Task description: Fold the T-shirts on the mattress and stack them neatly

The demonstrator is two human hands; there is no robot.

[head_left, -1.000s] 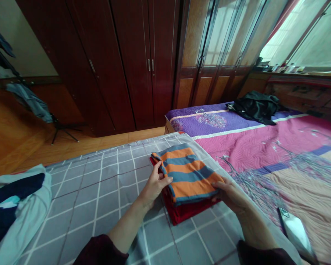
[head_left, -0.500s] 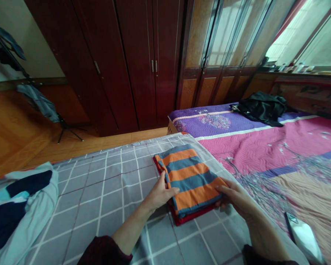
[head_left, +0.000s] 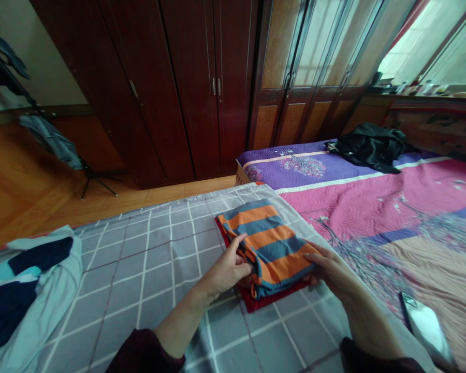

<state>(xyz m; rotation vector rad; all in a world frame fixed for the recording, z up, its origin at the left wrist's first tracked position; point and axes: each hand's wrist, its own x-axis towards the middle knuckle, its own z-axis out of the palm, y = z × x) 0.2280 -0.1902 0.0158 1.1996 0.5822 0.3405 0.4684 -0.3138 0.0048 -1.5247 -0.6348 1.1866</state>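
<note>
A folded orange and blue-grey striped cloth (head_left: 272, 243) lies on top of a folded red cloth (head_left: 252, 302). My left hand (head_left: 228, 270) grips the striped cloth's left side, where the fabric bunches against my fingers. My right hand (head_left: 332, 272) holds its right end, with the fingers partly tucked beneath it. Both cloths rest on a grey checked sheet (head_left: 140, 269). Most of the red cloth is hidden under the striped one.
A light blue and navy garment (head_left: 23, 292) lies at the sheet's left. To the right is a pink and purple quilted bed (head_left: 373, 207) with a black garment (head_left: 370, 147) and a silver flat object (head_left: 425, 329). A dark wardrobe (head_left: 178, 88) and a stand with hanging clothes (head_left: 52, 142) stand beyond.
My left hand has pushed the striped cloth's left side inward, bunching it and narrowing the fold. My hands are closer together, and the cloth now lies tilted on the red cloth.
</note>
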